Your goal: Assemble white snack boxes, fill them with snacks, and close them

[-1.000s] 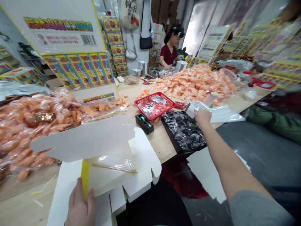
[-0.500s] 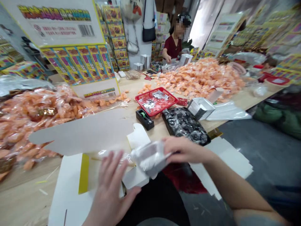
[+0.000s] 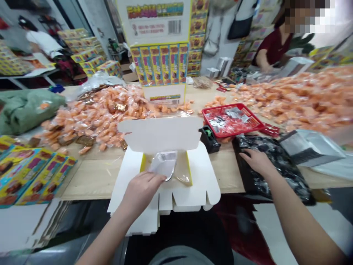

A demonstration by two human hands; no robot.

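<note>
My left hand (image 3: 145, 186) grips the rim of a silver foil tray (image 3: 164, 163) between thumb and fingers. That foil tray sits tilted within an open carton (image 3: 189, 167), white with yellow inner edges, whose lid stands up at the back. Beside it in the carton lies a clear plastic packet (image 3: 182, 177). Over to the right, my right hand (image 3: 257, 162) reaches onto a black tray (image 3: 241, 173) full of dark items wrapped in clear plastic (image 3: 275, 162). Its fingers look apart and touch the packets near the left edge; their tips are partly hidden.
A red basket (image 3: 259, 127) of small sachets and a black tape dispenser (image 3: 210, 140) stand behind. Stacked foil trays (image 3: 314, 147) lie at right. Orange packets (image 3: 102, 117) heap up on both sides. A display box (image 3: 160, 64) stands at the back; a co-worker (image 3: 273, 49) sits beyond.
The foil tray has passed from my right hand to my left and is now in the carton. My right hand has moved to the black tray. The view has turned left.
</note>
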